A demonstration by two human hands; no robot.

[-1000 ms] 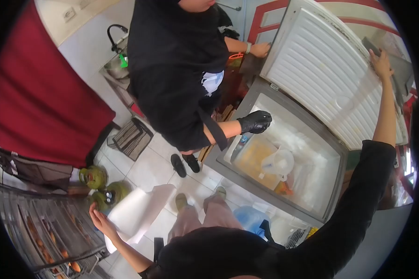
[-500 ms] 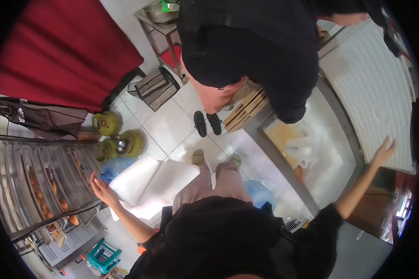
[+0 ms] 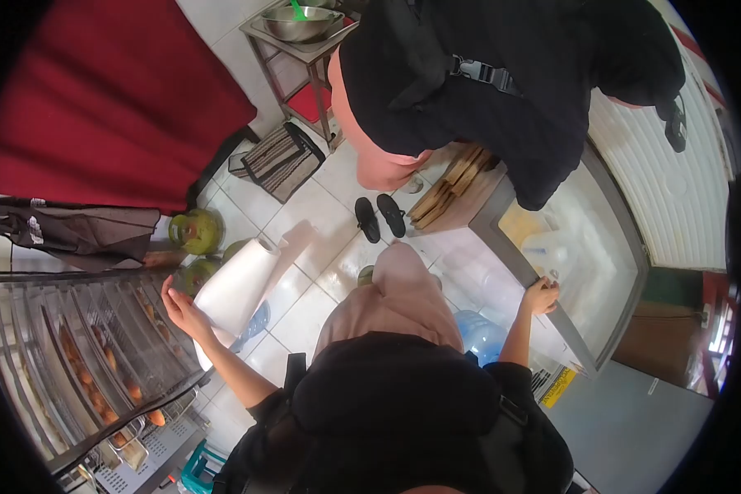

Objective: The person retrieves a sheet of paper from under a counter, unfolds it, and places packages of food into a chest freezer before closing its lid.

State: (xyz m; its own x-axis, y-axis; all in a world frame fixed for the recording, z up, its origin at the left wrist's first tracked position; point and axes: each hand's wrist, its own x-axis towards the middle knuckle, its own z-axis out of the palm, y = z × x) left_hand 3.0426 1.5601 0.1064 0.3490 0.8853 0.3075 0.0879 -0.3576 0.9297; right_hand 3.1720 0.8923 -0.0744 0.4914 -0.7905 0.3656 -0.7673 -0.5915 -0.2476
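My left hand is stretched out with its fingers apart, beside a large white roll. The roll slants past the palm, and my forearm crosses over its lower end. On the other side, the fingers of my right hand curl over the grey rim of a chest freezer. Inside it, frost whitens the floor, and a yellowish patch and whitish, plastic-looking items lie toward the far end. The ribbed white lid stands raised at the right.
A co-worker in black bends over the freezer's far end. Wooden slats lean near black shoes. A rack of trays with bread and green gas cylinders stand left; a blue water bottle sits by the freezer.
My right hand has come down from beside the raised lid to the freezer's near rim. The white roll has turned and shifted left. The co-worker has moved slightly right.
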